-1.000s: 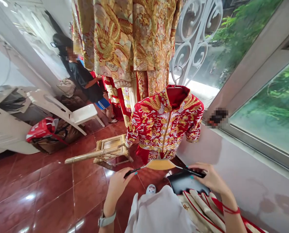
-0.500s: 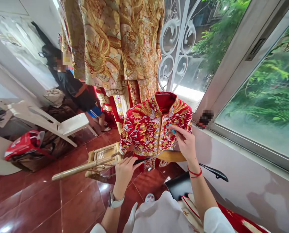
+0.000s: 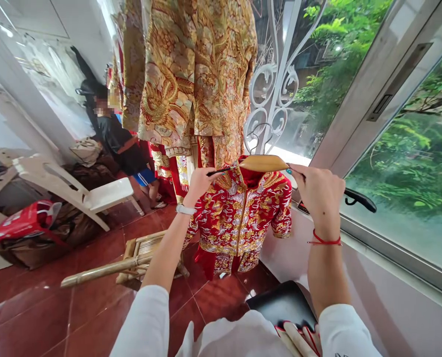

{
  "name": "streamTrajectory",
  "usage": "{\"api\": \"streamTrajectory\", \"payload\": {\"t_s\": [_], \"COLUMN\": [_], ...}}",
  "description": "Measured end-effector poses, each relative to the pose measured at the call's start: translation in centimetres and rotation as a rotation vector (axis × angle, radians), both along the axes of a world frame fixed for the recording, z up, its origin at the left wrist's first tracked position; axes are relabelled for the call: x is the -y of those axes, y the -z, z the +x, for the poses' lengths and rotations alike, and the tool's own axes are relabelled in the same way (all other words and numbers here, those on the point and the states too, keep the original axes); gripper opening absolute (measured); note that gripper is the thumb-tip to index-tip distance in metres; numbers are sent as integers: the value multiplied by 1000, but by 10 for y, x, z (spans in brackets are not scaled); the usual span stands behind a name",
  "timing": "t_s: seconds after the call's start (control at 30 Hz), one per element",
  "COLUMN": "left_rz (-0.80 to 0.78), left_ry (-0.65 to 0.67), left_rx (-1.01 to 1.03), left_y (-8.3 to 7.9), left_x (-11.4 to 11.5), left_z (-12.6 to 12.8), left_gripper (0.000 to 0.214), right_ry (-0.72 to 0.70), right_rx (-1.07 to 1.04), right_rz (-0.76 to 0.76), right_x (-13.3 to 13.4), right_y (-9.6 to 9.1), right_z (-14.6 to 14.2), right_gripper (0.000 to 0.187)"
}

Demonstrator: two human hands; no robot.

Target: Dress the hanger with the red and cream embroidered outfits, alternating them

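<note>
I am holding the wooden hanger [image 3: 264,162] at twelve o'clock, just above the red jacket [image 3: 243,218], with the fingers of my left hand [image 3: 197,182] and right hand [image 3: 319,193] clamped on its ends, judging that a level grip is steadying its hook [image 3: 261,135], seemingly free of the white grille [image 3: 276,84].

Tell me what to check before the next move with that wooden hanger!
1. Left hand grips the wooden hanger at one end: ok.
2. Right hand grips its other end: ok.
3. Hanger's hook caught on the white grille: cannot tell.
4. Red jacket hangs clear of the floor: ok.
5. Floor near the feet free to step on: not ok, a bamboo stool lies close by.
6. Other person stands well away from the hanger: ok.
</note>
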State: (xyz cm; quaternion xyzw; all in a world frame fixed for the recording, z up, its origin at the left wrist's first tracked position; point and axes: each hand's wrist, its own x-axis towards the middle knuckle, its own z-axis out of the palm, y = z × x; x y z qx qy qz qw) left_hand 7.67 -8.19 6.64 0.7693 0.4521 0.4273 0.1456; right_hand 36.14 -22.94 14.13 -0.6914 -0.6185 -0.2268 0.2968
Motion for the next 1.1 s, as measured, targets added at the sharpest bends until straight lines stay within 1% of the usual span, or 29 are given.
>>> {"api": "streamTrajectory", "payload": {"t_s": [0.1, 0.17, 0.23, 0.4, 0.5, 0.57, 0.6, 0.7, 0.77, 0.83, 0.9, 0.97, 1.0, 1.03, 1.07, 1.1], "left_rz": [-57, -69, -81, -140, -162, -171, -162, -41, 47, 66, 58, 115, 168, 222, 262, 267], "left_ry": [91, 138, 158, 159, 173, 134, 84, -149, -279, -318, -282, -249, -272, -324, -404, -498], "left_rx": [25, 14, 9, 6, 7, -12, -33, -131, -198, -244, -245, -197, -150, -83, 3, 96], "left_y": [-11, -15, -18, -19, -11, -1, 5, 22, 27, 26, 23, 24, 29, 38, 53, 74], "left_x": [-16, -23, -30, -44, -41, -32, -25, -3, 7, 10, 7, 6, 7, 12, 20, 32], "left_z": [0, -1, -2, -10, -21, -31, -35, -42, -41, -39, -40, -48, -54, -62, -71, -80], "left_gripper": [58, 59, 60, 61, 61, 63, 64, 60, 53, 47, 44, 39, 37, 37, 40, 44], "right_ry": [51, 78, 75, 31, -38, -76, -89, -161, -271, -388, -470, -515, -521, -511, -478, -415], "right_rx": [28, 24, 18, 35, 32, 13, 1, -69, -164, -249, -288, -302, -310, -320, -337, -357], "right_rz": [-13, -47, -67, -42, -33, -82, -106, -109, -119, -165, -169, -74, 0, 70, 124, 155], "right_x": [-11, -15, -18, -26, -29, -32, -36, -57, -77, -97, -108, -105, -98, -86, -68, -45], "right_y": [-21, -30, -35, -40, -33, -19, -8, 31, 56, 73, 84, 96, 106, 119, 135, 155], "right_z": [-13, -18, -21, -30, -42, -45, -43, -21, -2, 10, 13, 12, 15, 21, 32, 47], "right_gripper": [42, 40, 41, 46, 48, 47, 45, 39, 40, 41, 41, 41, 41, 40, 39, 38]}}
